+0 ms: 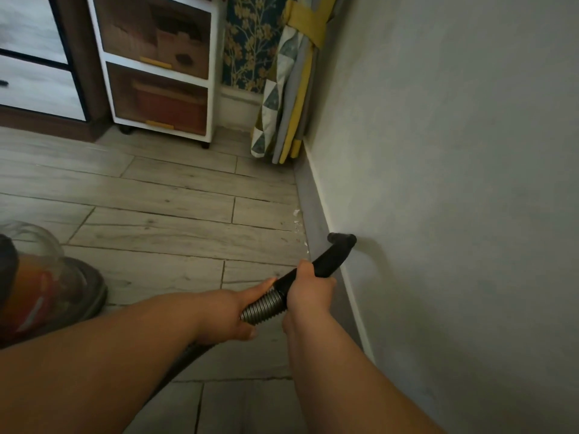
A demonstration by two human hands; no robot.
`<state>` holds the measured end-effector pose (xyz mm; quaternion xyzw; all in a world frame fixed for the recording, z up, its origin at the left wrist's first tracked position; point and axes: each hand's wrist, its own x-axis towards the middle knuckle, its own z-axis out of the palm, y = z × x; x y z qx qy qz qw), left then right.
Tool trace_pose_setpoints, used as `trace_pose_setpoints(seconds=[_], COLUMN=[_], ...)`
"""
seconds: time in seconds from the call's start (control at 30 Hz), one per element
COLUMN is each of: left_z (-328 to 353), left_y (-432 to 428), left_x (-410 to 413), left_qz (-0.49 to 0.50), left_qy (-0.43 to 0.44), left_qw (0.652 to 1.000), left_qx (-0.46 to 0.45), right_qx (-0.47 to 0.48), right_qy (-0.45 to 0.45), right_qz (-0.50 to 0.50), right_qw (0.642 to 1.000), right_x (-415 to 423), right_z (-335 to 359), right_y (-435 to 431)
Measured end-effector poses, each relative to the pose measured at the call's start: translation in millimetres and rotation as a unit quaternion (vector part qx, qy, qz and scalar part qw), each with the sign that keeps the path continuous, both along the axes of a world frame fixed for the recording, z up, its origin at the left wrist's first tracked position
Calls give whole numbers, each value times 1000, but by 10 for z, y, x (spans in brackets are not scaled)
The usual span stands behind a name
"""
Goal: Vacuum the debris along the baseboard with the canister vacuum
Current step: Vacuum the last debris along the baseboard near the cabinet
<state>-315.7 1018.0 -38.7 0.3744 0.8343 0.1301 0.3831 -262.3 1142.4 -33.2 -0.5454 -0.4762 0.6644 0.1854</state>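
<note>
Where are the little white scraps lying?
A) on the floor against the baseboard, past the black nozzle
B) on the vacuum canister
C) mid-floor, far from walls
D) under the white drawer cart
A: the white scraps lie on the floor against the baseboard, just beyond the nozzle of the hose.

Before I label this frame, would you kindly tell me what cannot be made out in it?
Head view:
- canister vacuum: blurred and cut off by the left edge.
- hose: its run past the left hand is mostly hidden behind the forearm.
- nozzle: its mouth faces away; contact with the baseboard is unclear.
- debris: too small to identify.
- right hand: fingertips hidden round the black wand.
</note>
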Motion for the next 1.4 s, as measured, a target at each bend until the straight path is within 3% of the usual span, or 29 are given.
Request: trace_pose_setpoints(seconds=[0.4,0.73,1.4], left_z=[394,760,519], left_y=[209,462,772], left_x=[-135,3,-1748], left_qz=[19,50,49], left_qy=[0,-99,-160], left_qw=[1000,994,986], left_qx=[-9,-17,-19], right_qx=[-56,-34,17], right_qy=[-32,-142,-197], right_qz=[-4,79,60], right_qw=[998,986,978], right_x=[-236,-191,-1930], right_z=[447,945,823], right_y=[200,528,785])
